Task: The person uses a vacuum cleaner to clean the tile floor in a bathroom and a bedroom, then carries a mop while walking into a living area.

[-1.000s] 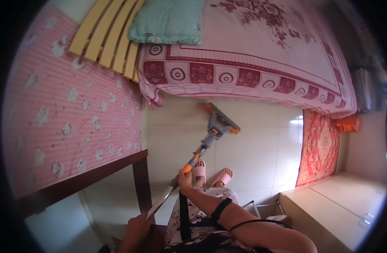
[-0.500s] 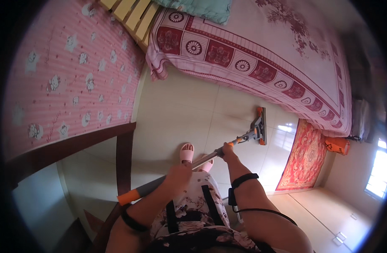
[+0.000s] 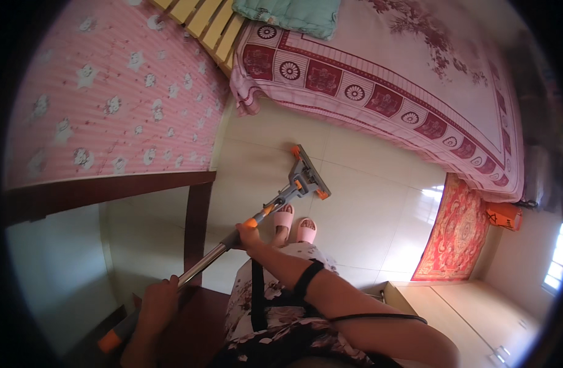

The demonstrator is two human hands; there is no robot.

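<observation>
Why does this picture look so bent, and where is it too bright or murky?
Head view: the fisheye lens bows the bedspread border and leaves a black rim; head view: glare whitens the tiled floor beside the red rug, and the window is washed out; head view: the upper right is dim and smeared, while the mop head looks fairly crisp.

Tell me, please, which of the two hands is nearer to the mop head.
The right hand: it grips the pole beside an orange collar, closer to the mop head, while the left hand holds it farther back, toward its orange end.
</observation>
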